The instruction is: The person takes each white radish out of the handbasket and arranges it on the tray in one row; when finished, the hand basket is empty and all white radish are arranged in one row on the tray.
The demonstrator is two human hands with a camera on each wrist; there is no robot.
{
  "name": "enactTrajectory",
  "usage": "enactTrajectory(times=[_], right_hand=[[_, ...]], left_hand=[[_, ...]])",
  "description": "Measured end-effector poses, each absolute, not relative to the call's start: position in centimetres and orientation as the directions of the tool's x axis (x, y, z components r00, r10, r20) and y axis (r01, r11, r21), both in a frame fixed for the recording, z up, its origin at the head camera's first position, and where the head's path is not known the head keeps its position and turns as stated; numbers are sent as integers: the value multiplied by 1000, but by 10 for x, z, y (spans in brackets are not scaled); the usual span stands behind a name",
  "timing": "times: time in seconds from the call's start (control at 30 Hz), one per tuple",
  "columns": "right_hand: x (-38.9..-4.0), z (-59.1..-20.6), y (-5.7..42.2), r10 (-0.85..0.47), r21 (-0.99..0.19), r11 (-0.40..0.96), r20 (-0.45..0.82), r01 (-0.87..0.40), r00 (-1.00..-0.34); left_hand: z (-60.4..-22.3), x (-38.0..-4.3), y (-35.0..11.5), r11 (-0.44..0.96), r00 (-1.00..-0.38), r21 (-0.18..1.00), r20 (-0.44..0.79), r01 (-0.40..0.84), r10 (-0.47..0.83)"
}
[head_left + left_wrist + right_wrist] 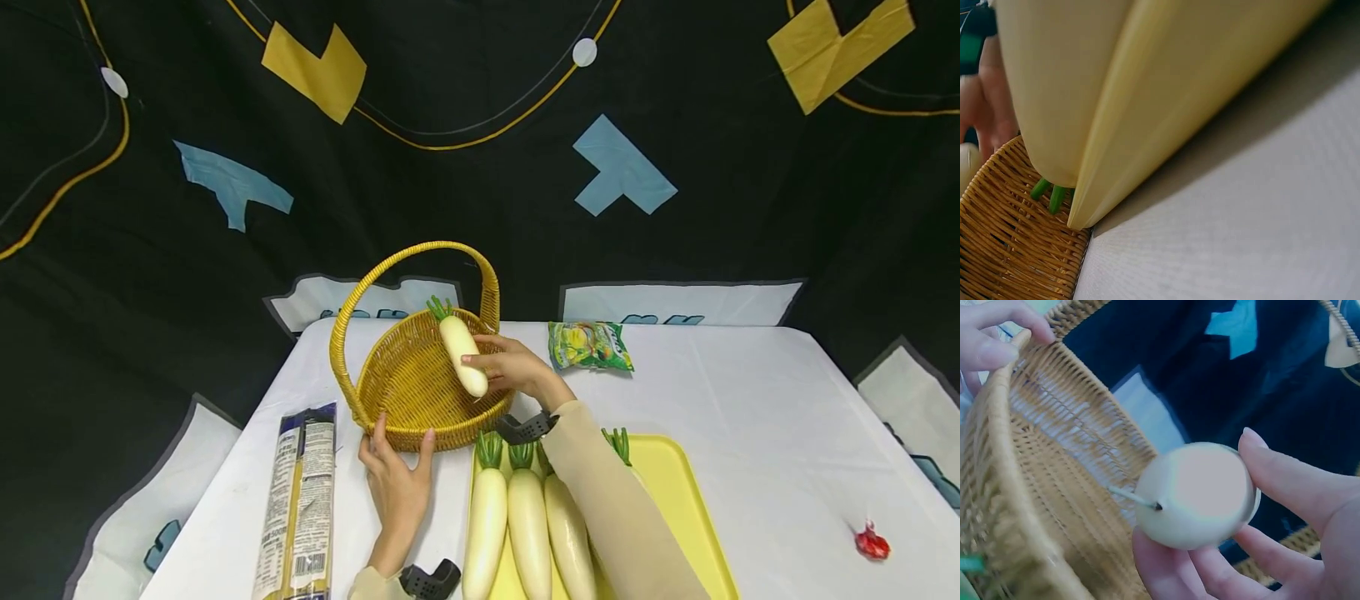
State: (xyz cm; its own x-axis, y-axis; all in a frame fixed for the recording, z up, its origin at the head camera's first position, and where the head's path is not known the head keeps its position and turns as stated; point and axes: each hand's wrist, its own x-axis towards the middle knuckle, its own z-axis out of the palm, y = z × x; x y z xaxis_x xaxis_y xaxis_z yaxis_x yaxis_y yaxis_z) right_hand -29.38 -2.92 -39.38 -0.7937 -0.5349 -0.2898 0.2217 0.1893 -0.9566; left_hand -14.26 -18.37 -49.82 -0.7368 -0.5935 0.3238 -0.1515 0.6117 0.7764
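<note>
In the head view my right hand [517, 367] grips a white radish [459, 346] with a green top, held tilted over the open wicker basket [420, 383]. The right wrist view shows the thumb and fingers around the radish's rounded end [1204, 494], where a thin root sticks out. My left hand [397, 479] holds the basket's front rim, its thumb and fingers at the edge. Several more white radishes [529, 525] lie side by side on a yellow tray [678, 475], partly hidden under the right forearm. Radishes also fill much of the left wrist view, beside the basket's woven wall [1022, 231].
Left of the basket lies a long clear-and-blue package [307, 500] with printed labels. A green snack bag [591, 346] sits behind the tray. Far right on the white tablecloth [795, 433] is a small red item [872, 544]. The basket's tall handle [345, 325] arches upward.
</note>
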Motion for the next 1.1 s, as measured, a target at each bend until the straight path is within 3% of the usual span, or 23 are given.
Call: enactTrajectory(times=[0.3,0.6,0.93,1.1], right_hand=[[-287,-373,35,-601,-967,206,-247,151,-760],[-254,-366,115,-590,-954,271,-272,130,-760],[-202,-383,198,-556,-944,298,-292,141,-778],[-181,-400,224,-479,-923,342,-334,178,-812]], left_hand=[[-498,-144,-182,604,-742,783,317,-146,-590],[-500,-144,-183,614,-739,777,332,-137,-585],[-500,-143,-183,617,-742,774,330,-141,-583],[-499,-144,-184,624,-746,771,339,-128,-573]])
